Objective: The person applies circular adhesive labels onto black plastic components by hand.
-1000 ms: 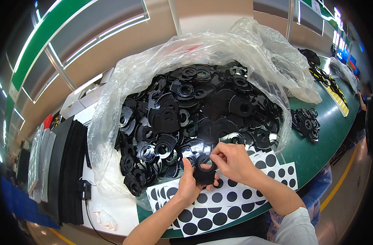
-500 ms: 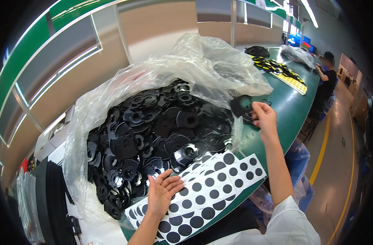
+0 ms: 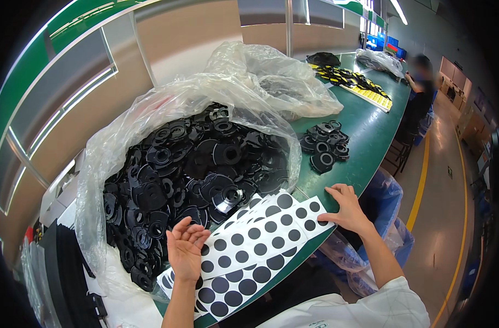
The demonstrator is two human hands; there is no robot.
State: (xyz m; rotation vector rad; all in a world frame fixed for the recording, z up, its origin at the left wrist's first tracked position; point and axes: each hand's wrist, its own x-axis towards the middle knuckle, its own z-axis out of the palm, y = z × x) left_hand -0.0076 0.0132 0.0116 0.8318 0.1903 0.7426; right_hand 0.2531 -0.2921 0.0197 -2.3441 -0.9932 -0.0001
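My left hand [image 3: 186,249] is raised palm up, its fingers loosely curled and apart, with nothing in it. It hovers over the left part of the white sticker sheets [image 3: 253,247], which carry rows of black round stickers. My right hand [image 3: 349,210] is spread open at the sheets' right end, its thumb at the corner of the top sheet. Behind the sheets a large clear plastic bag [image 3: 99,158] lies wide open, full of shiny black plastic parts [image 3: 200,164] with ring-shaped middles. A small pile of similar black parts [image 3: 325,143] rests on the green table beyond my right hand.
The green table [image 3: 372,128] stretches away to the right, bearing yellow sheets [image 3: 372,98] with black pieces and another clear bag [image 3: 379,61]. A person [image 3: 421,82] works at its far end. Below its edge stands a lined blue bin [image 3: 389,199]. Black panels [image 3: 69,273] lean at left.
My right hand has let go of a black part at the small pile and come down to the sheets' right end. My left hand has shifted slightly left, its fingers more curled. The view has shifted.
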